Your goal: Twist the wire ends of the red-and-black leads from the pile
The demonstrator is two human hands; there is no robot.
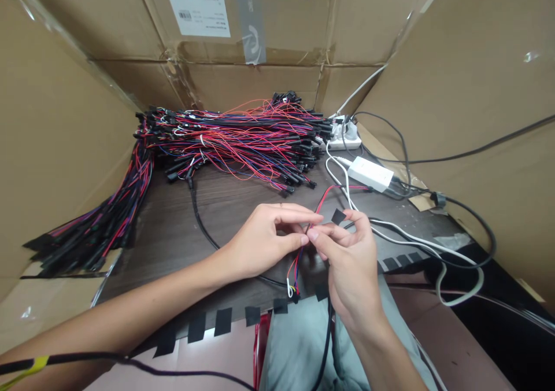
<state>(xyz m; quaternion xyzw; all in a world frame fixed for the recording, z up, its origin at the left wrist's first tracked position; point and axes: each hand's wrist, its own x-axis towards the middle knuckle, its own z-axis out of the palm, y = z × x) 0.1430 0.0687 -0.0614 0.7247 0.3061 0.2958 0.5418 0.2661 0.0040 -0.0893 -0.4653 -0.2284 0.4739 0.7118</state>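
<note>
My left hand (264, 238) is closed in a pinch on a thin bundle of red and blue wires (323, 199) near the table's front edge. Touching the same spot, my right hand (353, 258) pinches the wires from the right. A small black tape piece (339, 216) sticks up by the fingers of my right hand. Below the hands the wires run down to a black connector (295, 294) with a white loop beside it. The wires' other end reaches right, towards a white adapter (370, 174).
A large pile of wire harnesses (234, 142) lies at the back, with more hanging left (108, 223). Black tape pieces (223, 321) line the front edge of the table (173, 223). A power strip (344, 139) and loose white cables (407, 239) are at the right. Cardboard walls surround the table.
</note>
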